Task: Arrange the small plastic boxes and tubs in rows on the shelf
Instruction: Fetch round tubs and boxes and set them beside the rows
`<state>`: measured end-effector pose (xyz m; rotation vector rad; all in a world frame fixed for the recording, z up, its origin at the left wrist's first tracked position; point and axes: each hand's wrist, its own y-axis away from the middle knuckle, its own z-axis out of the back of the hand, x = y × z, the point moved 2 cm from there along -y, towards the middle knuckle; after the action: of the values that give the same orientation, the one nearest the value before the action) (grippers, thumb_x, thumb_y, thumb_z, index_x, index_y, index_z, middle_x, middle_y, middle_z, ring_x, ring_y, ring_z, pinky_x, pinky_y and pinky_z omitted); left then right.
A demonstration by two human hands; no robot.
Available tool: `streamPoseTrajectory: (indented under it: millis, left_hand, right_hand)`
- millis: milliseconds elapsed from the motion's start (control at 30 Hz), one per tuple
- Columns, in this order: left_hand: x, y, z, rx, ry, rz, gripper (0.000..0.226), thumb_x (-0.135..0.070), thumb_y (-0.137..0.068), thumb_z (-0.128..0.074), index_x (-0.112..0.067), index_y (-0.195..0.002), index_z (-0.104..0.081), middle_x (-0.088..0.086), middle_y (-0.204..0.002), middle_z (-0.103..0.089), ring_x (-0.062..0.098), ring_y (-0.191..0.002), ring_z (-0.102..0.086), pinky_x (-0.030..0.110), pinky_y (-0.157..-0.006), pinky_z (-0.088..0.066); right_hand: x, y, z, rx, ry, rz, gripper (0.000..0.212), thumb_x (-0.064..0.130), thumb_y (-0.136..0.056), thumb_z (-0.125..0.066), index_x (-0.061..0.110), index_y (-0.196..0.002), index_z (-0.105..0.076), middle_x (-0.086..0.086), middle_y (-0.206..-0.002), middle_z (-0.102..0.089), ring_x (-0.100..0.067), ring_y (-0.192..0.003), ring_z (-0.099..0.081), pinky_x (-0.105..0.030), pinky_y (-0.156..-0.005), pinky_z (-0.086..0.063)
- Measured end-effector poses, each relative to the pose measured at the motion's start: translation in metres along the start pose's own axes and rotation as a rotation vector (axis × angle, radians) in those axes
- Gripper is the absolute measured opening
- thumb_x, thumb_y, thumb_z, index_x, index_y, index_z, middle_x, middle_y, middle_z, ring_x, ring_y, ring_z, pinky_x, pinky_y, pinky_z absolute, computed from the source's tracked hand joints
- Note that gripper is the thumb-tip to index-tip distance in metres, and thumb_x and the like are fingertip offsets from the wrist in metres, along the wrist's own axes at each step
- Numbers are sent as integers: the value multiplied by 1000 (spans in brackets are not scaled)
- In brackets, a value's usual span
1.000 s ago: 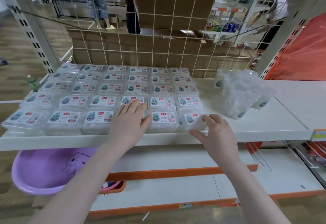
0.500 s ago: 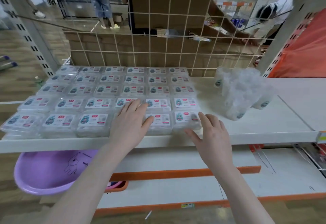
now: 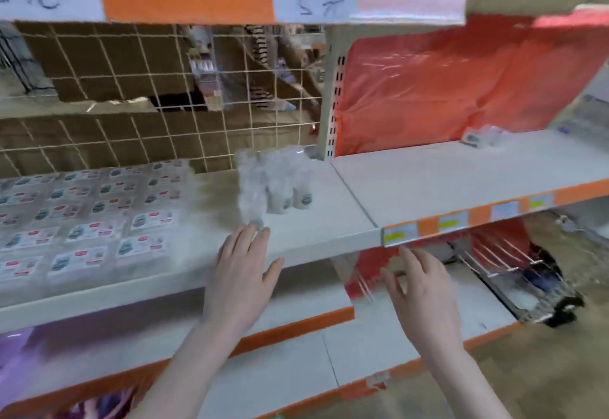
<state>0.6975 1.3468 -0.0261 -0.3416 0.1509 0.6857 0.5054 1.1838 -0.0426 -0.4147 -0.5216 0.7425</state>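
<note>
Head view, blurred. Flat plastic boxes (image 3: 89, 221) lie in rows on the shelf (image 3: 329, 230), left. Clear tubs (image 3: 273, 181) cluster mid-shelf, unsorted; contents cannot be told. Judged light, thin-walled, slippery; grip each by its sides. Left hand (image 3: 242, 273) and right hand (image 3: 420, 293) are apart, fingers straight, holding nothing.

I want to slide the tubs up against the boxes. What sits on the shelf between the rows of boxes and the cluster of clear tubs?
Nothing: in the head view the shelf is bare between the boxes and the tubs.
</note>
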Motion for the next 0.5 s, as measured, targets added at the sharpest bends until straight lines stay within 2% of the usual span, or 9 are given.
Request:
streamPoseTrajectory:
  millis: [167,333,500]
  left_hand:
    - [-121,-31,-35,25,68,-106,57,-48,-96,-38,-24,-146,-29,-3,-157,-19,14,-145,-11,29,-115,-13]
    - [-219,-66,-64,50,138,-194,57,-46,-95,-42,-22,-145,-32,-1,-156,-22,15,-144,-13,30,-114,-16]
    - [-294,-112,-99,82,152,-270,58,-48,-95,-41,-21,-146,-30,0,-156,-20,15,-145,-11,32,-114,-18]
  right_hand:
    - [-109,-12,41,24,56,-89,41,14,-79,-73,-4,-114,-62,-22,-106,-63,-40,-99,-59,-48,-83,-49]
    - [-196,-28,71,-39,110,-154,41,14,-75,-77,-4,-109,-64,-22,-99,-64,-39,-92,-62,-43,-76,-52]
    - [-274,-58,74,-29,104,-260,42,20,-84,-68,-2,-119,-59,-19,-110,-61,-38,-100,-57,-42,-82,-46]
